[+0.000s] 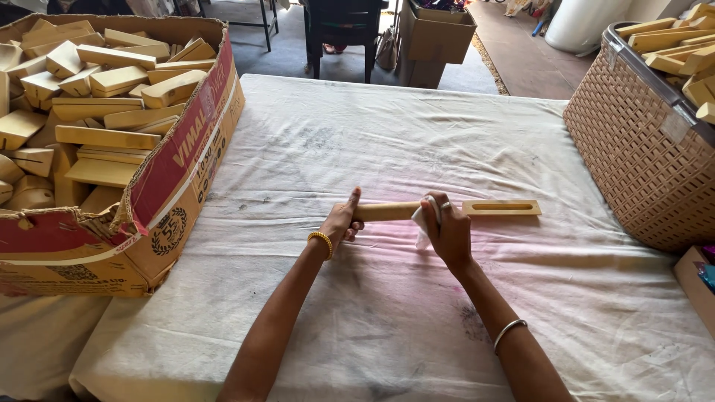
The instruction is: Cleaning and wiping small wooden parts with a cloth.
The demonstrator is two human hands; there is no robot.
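A long pale wooden piece [500,208] with a round handle end and a flat slotted end lies level just above the white cloth-covered table [387,134]. My left hand [340,221] grips its round handle end, thumb stretched along the top. My right hand [447,231] is wrapped around the middle of the piece with a small white cloth [421,223] pressed between fingers and wood. The slotted end sticks out to the right of my right hand.
A torn cardboard box [171,186] full of several similar wooden pieces sits at the left. A woven brown plastic basket [633,141] holding more pieces stands at the right. A small box corner [693,283] shows at the right edge. Chairs and boxes stand beyond the table.
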